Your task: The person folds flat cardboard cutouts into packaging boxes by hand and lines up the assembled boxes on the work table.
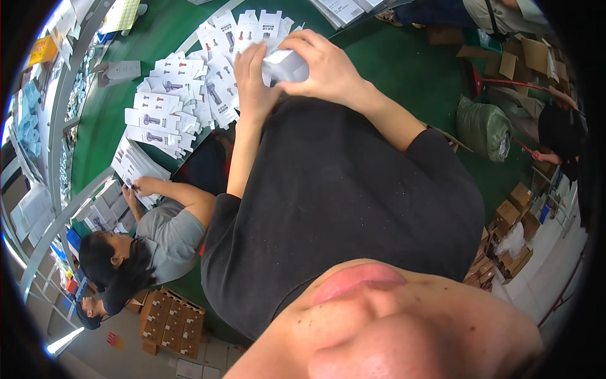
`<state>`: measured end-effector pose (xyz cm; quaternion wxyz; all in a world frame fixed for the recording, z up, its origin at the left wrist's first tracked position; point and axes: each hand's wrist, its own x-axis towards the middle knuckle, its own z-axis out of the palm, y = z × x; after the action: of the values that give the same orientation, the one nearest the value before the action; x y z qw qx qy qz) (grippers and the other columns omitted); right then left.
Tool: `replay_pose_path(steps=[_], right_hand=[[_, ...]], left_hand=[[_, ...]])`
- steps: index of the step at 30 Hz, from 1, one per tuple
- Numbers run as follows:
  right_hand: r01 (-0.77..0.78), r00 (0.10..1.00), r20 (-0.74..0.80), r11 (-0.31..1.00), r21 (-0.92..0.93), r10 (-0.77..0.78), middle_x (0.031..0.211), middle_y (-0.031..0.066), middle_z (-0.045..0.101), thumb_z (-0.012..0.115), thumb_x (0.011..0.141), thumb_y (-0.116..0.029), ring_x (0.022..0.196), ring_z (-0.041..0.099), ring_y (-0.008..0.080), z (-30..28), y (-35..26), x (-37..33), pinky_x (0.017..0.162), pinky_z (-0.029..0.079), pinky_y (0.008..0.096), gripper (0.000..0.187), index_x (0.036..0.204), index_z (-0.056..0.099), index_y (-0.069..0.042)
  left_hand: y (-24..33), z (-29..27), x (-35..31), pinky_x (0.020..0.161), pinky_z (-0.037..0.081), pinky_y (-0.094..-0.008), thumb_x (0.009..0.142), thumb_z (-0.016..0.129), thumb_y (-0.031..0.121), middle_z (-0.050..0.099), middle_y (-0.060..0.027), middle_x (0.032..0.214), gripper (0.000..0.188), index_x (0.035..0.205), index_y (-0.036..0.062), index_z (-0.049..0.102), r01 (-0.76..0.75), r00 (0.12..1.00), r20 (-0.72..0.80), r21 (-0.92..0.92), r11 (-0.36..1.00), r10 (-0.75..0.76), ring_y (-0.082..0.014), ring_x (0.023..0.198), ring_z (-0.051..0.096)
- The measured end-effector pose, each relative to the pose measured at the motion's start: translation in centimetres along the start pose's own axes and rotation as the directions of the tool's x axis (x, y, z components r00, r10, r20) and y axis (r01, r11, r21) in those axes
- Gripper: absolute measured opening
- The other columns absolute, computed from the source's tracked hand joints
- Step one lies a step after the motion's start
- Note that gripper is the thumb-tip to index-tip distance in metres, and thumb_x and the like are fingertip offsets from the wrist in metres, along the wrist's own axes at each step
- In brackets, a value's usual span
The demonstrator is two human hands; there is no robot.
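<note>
A small white folding carton (287, 66) is held between my two hands at the top of the view, above the green table. My left hand (255, 85) presses on its left side with fingers upright and thumb toward the box. From the right, my right hand (328, 68) wraps over it, fingers along the top edge and thumb below. The carton looks opened out into a box shape; its inside is hidden. Just left of my hands, many flat printed white cartons (161, 103) lie fanned out in overlapping rows.
A co-worker in a grey shirt (178, 237) handles a stack of white cartons (134, 165) at the left. One standing carton (120, 72) sits on the green table (95, 136). A metal frame (58, 120) runs along the left. Brown boxes and a green sack (483, 128) stand at right.
</note>
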<state>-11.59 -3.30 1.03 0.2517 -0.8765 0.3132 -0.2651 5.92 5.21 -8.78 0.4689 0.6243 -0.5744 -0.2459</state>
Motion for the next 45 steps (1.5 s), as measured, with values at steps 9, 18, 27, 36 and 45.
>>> replay_pose_path(steps=[9,18,27,36,45], right_hand=[[-0.022,0.975,-0.201,0.861,-0.508,-0.093,0.132,0.0217,0.054,0.074,0.075,-0.029,0.13,0.042,0.0437,-0.5,16.3,1.0,0.114,0.026,0.0576,0.05,0.121,0.069,-0.008],[-0.256,0.965,-0.047,0.965,0.065,0.259,0.092,0.0054,0.068,0.079,0.082,-0.029,0.079,0.063,0.0184,5.1,10.0,-2.5,0.066,0.051,0.029,0.029,0.096,0.071,-0.004],[-0.338,0.932,0.18,0.572,0.748,0.315,0.144,0.0281,0.049,0.076,0.088,-0.041,0.13,0.053,0.0404,9.5,3.8,5.6,0.105,0.047,0.0453,0.092,0.154,0.028,0.003],[-0.448,0.894,0.229,0.78,0.436,0.385,0.137,0.0198,0.055,0.057,0.097,-0.014,0.114,0.061,0.0354,11.7,0.8,7.0,0.104,0.046,0.0407,0.054,0.147,0.043,-0.001],[0.373,0.923,-0.029,0.911,-0.178,-0.384,0.15,0.0136,0.047,0.063,0.085,-0.007,0.139,0.044,0.0324,9.9,6.7,5.2,0.115,0.034,0.0458,0.06,0.142,0.057,-0.022]], left_hand=[[-12.1,6.0,0.9,0.106,0.041,-0.0548,0.076,0.081,0.026,0.041,-0.0191,0.153,0.085,0.148,0.0071,0.041,0.236,0.941,-0.051,0.808,0.54,-0.335,-0.0394,0.142,0.039],[-10.3,5.6,-0.4,0.1,0.048,-0.0488,0.089,0.06,0.011,0.05,-0.0235,0.145,0.064,0.148,0.0005,0.038,0.144,0.902,0.205,0.686,0.713,-0.38,-0.0421,0.13,0.051],[0.6,-0.3,-1.3,0.101,0.047,-0.0431,0.086,0.054,-0.005,0.056,-0.0311,0.135,0.06,0.144,-0.0061,0.042,0.209,0.978,-0.084,0.297,0.932,-0.193,-0.043,0.124,0.057],[1.7,-3.0,-0.2,0.108,0.045,-0.0458,0.092,0.069,0.012,0.054,-0.0211,0.142,0.06,0.145,-0.001,0.044,0.255,0.951,0.142,0.142,0.956,-0.275,-0.0364,0.123,0.057],[4.3,-6.9,1.9,0.111,0.043,-0.0438,0.095,0.055,-0.002,0.055,-0.0236,0.136,0.054,0.146,-0.0001,0.04,0.022,0.953,0.04,-0.998,-0.066,-0.3,-0.0348,0.123,0.057]])
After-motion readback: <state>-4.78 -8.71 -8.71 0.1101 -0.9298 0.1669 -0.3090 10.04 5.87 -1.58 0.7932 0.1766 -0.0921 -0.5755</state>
